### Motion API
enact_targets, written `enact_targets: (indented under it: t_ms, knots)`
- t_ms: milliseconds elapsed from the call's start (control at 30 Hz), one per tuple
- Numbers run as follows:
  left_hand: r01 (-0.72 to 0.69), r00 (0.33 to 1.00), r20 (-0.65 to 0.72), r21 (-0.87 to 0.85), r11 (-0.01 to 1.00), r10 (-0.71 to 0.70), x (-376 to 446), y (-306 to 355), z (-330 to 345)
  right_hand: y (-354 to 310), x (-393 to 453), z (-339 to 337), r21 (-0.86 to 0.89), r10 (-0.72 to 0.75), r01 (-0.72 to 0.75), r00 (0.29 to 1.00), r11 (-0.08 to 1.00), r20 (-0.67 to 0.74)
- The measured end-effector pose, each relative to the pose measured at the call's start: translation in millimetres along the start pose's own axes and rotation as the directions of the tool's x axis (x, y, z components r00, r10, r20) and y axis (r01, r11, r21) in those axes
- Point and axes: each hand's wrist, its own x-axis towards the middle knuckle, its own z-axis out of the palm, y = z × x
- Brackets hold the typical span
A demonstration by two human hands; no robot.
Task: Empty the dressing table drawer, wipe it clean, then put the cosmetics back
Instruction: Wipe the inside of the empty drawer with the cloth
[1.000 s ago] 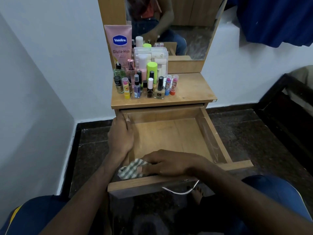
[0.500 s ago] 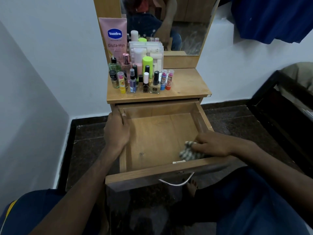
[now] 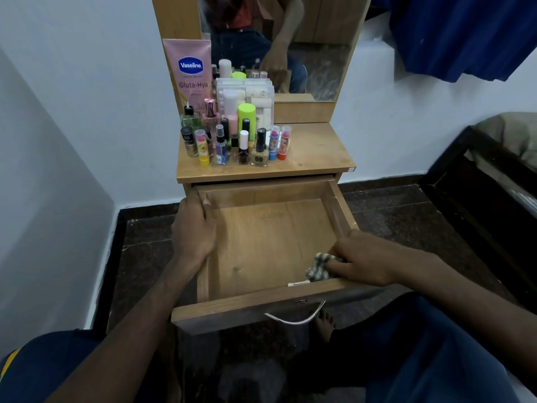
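We risk jolting the bench (image 3: 313, 152) if we scrub hard, toppling the crowded cosmetics (image 3: 232, 141) standing upright above. Our left hand (image 3: 194, 228) grips the left wall of the open drawer (image 3: 261, 245), steadying it. Our right hand (image 3: 360, 260) clutches the checked cloth (image 3: 318, 269) in the drawer's near right corner.

Green-and-white checked cloth (image 3: 319, 269); pale brown wooden drawer (image 3: 261, 245); pink Vaseline tube (image 3: 190, 74); lime-green cap (image 3: 246, 109); blue fabric (image 3: 465, 33) far right.
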Motion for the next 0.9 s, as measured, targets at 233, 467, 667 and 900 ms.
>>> enact_targets:
  t_ms: [233,467,667,900]
  knots:
    - [0.043,0.999,-0.002,-0.086,0.995,-0.044,-3,2,-2,-58,31,-2,0.054,0.001,-0.005,0.998,0.999,0.069]
    - [0.066,0.998,0.000,-0.063,0.996,-0.066,-1,1,-1,-146,86,8,0.322,-0.244,0.165,0.944,0.932,0.222]
    - [0.032,1.000,0.004,-0.076,0.997,-0.031,-2,3,-3,-69,65,-1,0.353,-0.123,-0.030,0.907,0.935,0.403]
    - [0.040,0.999,0.009,-0.114,0.993,-0.039,-4,4,-5,-5,40,-11,0.031,0.133,-0.153,0.930,0.988,0.343]
